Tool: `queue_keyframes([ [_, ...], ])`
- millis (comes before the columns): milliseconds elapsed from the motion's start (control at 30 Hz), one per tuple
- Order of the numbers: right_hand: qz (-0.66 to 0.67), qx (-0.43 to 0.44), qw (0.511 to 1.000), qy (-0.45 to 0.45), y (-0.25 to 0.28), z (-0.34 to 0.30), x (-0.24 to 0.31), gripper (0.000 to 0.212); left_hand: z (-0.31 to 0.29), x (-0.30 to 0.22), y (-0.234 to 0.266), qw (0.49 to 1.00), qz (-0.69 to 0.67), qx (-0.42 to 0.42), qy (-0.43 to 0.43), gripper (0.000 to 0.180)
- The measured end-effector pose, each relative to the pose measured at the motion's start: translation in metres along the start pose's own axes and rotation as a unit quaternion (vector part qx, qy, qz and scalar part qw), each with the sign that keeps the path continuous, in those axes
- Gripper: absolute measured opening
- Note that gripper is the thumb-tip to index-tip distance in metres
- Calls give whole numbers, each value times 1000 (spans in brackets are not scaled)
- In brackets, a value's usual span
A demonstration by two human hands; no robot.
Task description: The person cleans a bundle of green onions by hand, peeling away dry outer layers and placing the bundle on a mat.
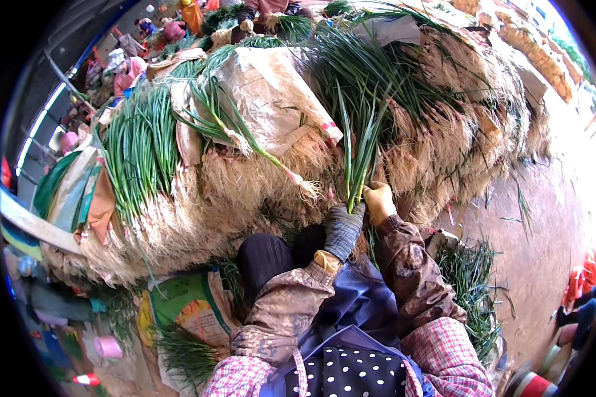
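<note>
In front of my lap, a small bunch of long-leaved green garlic (362,142) stands with its leaves pointing away from me. My left hand (343,230), in a dark grey ribbed glove, is closed around its lower stems. Just right of it, my right hand (379,202) in a yellowish glove has its fingers closed at the same stems; the bulb ends are hidden by my hands. Beyond them, a loose stalk with a pinkish bulb and pale roots (297,178) lies on a white woven sack (266,92).
A long heap of green garlic (142,142) with root fringes (238,185) spans the view ahead. Cut leaves (470,284) lie to my right beside the brown floor (536,225). A green and yellow sack (189,301) lies left of my knees. Other people (131,69) sit at the far left.
</note>
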State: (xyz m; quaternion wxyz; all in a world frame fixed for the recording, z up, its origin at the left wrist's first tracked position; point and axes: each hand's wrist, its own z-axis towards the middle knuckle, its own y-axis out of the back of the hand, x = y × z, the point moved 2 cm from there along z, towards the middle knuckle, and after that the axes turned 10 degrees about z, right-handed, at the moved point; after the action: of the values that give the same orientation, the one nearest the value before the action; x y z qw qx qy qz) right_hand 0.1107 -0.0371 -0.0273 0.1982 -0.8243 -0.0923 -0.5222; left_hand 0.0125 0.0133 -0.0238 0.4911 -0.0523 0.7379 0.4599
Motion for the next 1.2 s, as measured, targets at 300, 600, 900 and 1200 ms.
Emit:
queue_keyframes([
  [300,-370,46,917,145,80,9,-52,26,-36,-51,91,940,-330,83,-28,23],
  [600,-685,169,694,145,96,-40,-34,28,-35,-49,115,839,-535,75,-70,28],
  [900,-520,-81,764,375,24,36,71,23,-14,-15,46,819,-530,212,53,20],
  [1200,-350,185,892,217,37,-116,27,23,-20,-17,38,920,-328,190,98,21],
])
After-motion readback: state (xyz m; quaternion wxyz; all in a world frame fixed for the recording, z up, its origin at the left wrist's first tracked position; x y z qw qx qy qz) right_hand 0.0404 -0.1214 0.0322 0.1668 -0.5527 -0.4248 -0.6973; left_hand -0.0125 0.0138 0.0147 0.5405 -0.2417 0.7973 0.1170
